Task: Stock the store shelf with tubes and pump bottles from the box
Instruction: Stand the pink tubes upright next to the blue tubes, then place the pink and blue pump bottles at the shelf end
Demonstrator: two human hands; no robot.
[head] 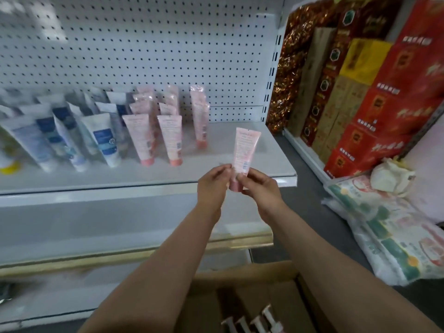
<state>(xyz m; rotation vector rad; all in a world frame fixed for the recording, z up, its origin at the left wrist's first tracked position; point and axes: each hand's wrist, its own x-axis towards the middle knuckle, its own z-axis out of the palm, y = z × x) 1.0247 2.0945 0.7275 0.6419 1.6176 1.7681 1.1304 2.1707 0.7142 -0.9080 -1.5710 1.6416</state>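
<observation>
Both the left hand (212, 186) and right hand (260, 188) pinch a pink tube (243, 152) at centre frame; shelf (264, 150) part stocked, pump bottles (254, 320) left in the box (204, 308) at the bottom

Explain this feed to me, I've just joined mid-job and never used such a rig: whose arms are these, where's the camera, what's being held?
No machine here: a person's bare arms, filmed by one wide-angle camera worn on the head, looking forward and down. The left hand and right hand together pinch a pink tube, cap down, in front of the white shelf. Pink tubes and blue-and-white tubes already stand on it. Below, a cardboard box holds pump bottles.
</observation>
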